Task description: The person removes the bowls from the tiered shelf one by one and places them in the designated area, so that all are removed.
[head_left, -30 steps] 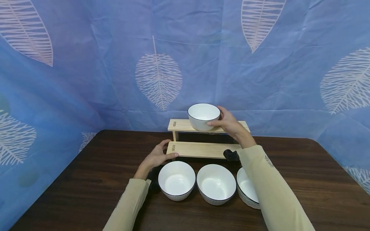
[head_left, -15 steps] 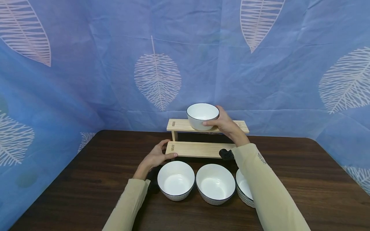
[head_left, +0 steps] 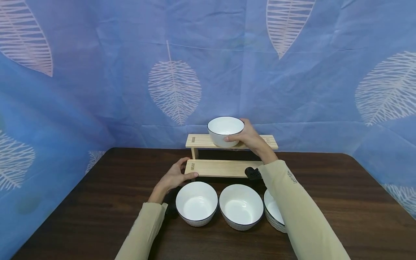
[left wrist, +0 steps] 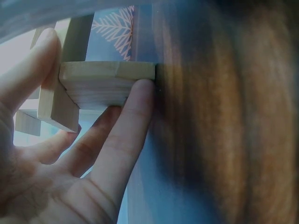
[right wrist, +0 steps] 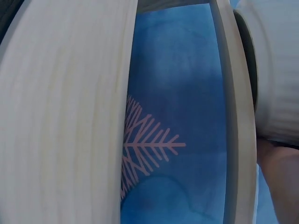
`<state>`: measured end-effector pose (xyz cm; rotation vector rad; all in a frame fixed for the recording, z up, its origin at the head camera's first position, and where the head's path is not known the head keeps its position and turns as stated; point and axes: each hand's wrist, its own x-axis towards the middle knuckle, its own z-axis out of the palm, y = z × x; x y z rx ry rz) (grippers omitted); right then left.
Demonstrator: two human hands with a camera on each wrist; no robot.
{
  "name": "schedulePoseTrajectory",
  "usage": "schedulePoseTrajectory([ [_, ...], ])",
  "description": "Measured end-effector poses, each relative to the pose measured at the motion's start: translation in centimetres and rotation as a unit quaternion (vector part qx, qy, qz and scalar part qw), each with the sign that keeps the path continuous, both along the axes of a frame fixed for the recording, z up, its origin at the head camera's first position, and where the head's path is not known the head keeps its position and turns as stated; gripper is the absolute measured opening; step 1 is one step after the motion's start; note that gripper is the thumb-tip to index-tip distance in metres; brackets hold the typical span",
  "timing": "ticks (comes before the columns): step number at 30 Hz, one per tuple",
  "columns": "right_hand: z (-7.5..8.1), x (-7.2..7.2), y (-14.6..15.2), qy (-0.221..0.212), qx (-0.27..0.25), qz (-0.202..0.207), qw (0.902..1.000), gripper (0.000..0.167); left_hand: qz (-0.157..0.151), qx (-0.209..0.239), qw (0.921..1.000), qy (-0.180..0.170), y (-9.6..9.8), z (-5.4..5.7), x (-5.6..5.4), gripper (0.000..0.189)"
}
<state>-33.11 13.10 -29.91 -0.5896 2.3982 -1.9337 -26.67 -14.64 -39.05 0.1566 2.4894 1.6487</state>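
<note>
In the head view, a white bowl (head_left: 225, 130) with a dark rim is upright at the upper board (head_left: 202, 141) of a two-tier wooden rack. My right hand (head_left: 248, 137) grips its right side, thumb in front and fingers behind. The right wrist view shows the side of this bowl (right wrist: 280, 70) just past the upper board's edge (right wrist: 240, 140); part of that hand (right wrist: 282, 182) shows below it. My left hand (head_left: 175, 176) holds the left end of the lower board (head_left: 224, 168). In the left wrist view, the left hand's thumb (left wrist: 39, 58) and fingers lie around the wood.
In front of the rack, a left bowl (head_left: 197, 202) and a middle bowl (head_left: 241, 206) stand on the dark wooden table (head_left: 97, 202). A right bowl (head_left: 274, 209), possibly stacked, is partly hidden by my right sleeve (head_left: 299, 206). A blue leaf-patterned cloth (head_left: 130, 72) hangs behind.
My right hand and forearm have shifted slightly left, the thumb further across the bowl's front. The bowl keeps its place along the rack, and my left hand stays on the lower board.
</note>
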Motion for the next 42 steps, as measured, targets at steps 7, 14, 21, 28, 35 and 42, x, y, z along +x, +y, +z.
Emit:
schedulePoseTrajectory([
  [7, 0.8, 0.5, 0.8, -0.015, 0.017, -0.012, 0.9997, 0.099, -0.004, 0.002, 1.0, 0.003, -0.1, 0.0, 0.1, 0.081],
  [14, 2.0, 1.0, 1.7, -0.001, 0.024, -0.025, 0.9994, 0.1, -0.008, 0.005, 0.9999, 0.008, -0.1, 0.0, 0.1, 0.08],
  [21, 2.6, 1.7, 3.6, 0.021, 0.034, -0.033, 0.9987, 0.098, -0.008, 0.009, 0.9999, 0.006, 0.0, 0.0, 0.1, 0.082],
  [28, 2.9, 2.4, 5.3, 0.022, 0.032, -0.031, 0.9987, 0.099, -0.005, 0.004, 1.0, 0.006, -0.1, 0.1, 0.1, 0.082],
  [35, 3.0, 3.0, 6.8, 0.029, 0.04, -0.036, 0.9981, 0.1, -0.012, 0.014, 0.9998, 0.002, -0.2, 0.2, 0.1, 0.082],
  [42, 3.0, 3.7, 8.1, 0.033, 0.044, -0.047, 0.9974, 0.101, -0.011, 0.019, 0.9998, -0.002, -0.2, 0.1, 0.0, 0.082],
])
